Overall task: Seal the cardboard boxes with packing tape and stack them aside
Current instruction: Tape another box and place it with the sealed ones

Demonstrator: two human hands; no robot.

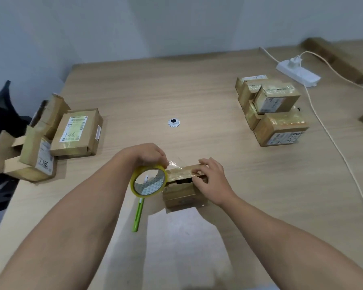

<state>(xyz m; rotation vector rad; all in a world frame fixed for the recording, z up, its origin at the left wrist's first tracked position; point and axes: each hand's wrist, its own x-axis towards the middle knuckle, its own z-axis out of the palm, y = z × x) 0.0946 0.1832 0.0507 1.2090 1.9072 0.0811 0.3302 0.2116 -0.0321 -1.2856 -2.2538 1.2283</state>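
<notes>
A small cardboard box (pixel 181 193) lies on the table in front of me, its top flaps partly apart with a dark gap showing. My left hand (pixel 149 155) grips a yellow-rimmed roll of clear packing tape (pixel 148 182) at the box's left end. A strip of tape (pixel 176 167) runs from the roll across the box top. My right hand (pixel 211 180) rests on the box's right end, its fingers curled over the top flap and the tape's end.
A pile of taped boxes (pixel 270 109) stands at the right. More boxes (pixel 76 132) lie at the table's left edge. A green pen-shaped tool (pixel 138 215) lies left of the box. A white power strip (pixel 298 73) with cables is far right. A round grommet (pixel 174 122) sits mid-table.
</notes>
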